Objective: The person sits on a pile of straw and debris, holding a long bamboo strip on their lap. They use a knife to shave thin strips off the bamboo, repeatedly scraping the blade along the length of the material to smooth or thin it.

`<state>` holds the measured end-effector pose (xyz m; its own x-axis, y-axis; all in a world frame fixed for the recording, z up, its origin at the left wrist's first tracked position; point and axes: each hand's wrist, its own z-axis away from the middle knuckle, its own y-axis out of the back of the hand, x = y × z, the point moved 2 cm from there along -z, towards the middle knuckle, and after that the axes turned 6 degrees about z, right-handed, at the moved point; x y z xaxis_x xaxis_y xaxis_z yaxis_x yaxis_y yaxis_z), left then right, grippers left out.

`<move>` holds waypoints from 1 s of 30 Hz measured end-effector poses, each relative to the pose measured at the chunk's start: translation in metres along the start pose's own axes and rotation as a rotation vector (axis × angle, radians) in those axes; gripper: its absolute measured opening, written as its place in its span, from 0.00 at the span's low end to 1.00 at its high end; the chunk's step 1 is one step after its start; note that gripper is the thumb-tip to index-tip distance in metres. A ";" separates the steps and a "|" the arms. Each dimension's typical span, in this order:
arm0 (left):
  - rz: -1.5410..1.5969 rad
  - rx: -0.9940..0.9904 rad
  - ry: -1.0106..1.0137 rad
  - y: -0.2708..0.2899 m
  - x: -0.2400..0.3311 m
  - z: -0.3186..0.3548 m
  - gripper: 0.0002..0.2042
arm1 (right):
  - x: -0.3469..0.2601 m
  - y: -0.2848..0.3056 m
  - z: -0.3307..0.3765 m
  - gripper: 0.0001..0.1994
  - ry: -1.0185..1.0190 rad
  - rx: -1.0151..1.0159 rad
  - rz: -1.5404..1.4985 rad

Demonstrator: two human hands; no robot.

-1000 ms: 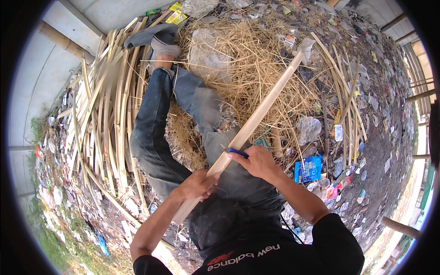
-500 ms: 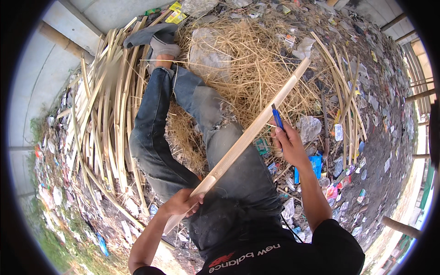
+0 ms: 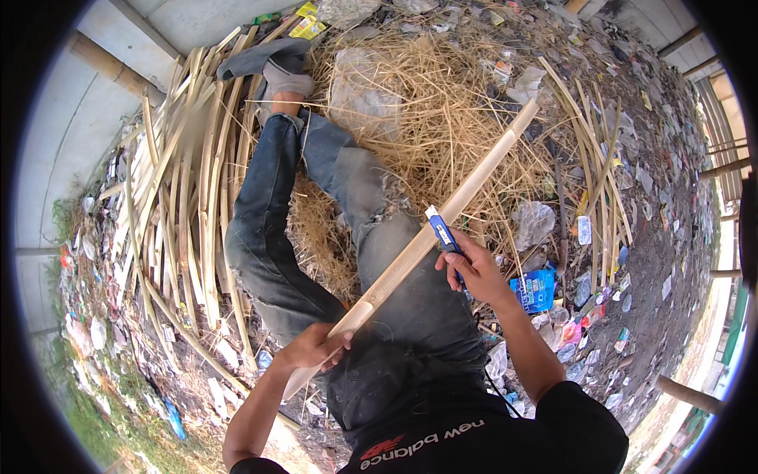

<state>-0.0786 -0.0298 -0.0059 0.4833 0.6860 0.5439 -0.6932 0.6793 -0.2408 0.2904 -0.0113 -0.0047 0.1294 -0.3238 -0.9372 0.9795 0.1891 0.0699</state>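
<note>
A long pale bamboo strip (image 3: 410, 257) runs slantwise across my lap, from lower left to upper right. My left hand (image 3: 317, 347) is closed round its lower end, which sticks out a little behind the palm. In my right hand (image 3: 474, 266) is a blue utility knife (image 3: 444, 234), gripped between thumb and fingers. The knife crosses the strip near its middle, its pale tip just past the strip's upper edge. Whether the blade touches the bamboo I cannot tell. My jeans-clad legs (image 3: 268, 229) lie stretched out beneath the strip.
Many split bamboo strips (image 3: 207, 205) lie piled left of my legs. Thin straw-like shavings (image 3: 458, 103) heap up beyond my lap. More strips (image 3: 598, 174) lie at right. Scattered litter covers the ground, including a blue packet (image 3: 534, 291). A pale wall (image 3: 87, 95) stands at left.
My right hand has drawn the knife down along the strip toward me and turned it, so it now lies across the bamboo. The left hand keeps its hold.
</note>
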 end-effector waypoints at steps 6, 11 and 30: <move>-0.019 -0.005 -0.007 0.001 -0.001 -0.002 0.23 | 0.003 -0.011 0.002 0.23 0.006 -0.009 -0.023; -0.117 0.071 -0.060 -0.004 0.006 -0.001 0.25 | 0.003 -0.017 0.008 0.17 0.210 0.021 0.361; -0.090 -0.028 -0.123 -0.016 0.055 -0.050 0.25 | -0.002 -0.064 0.016 0.31 0.015 0.127 0.926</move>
<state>-0.0138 0.0104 -0.0124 0.4730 0.5859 0.6580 -0.6341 0.7449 -0.2075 0.2294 -0.0376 -0.0022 0.8657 -0.0825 -0.4937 0.4968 0.2625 0.8272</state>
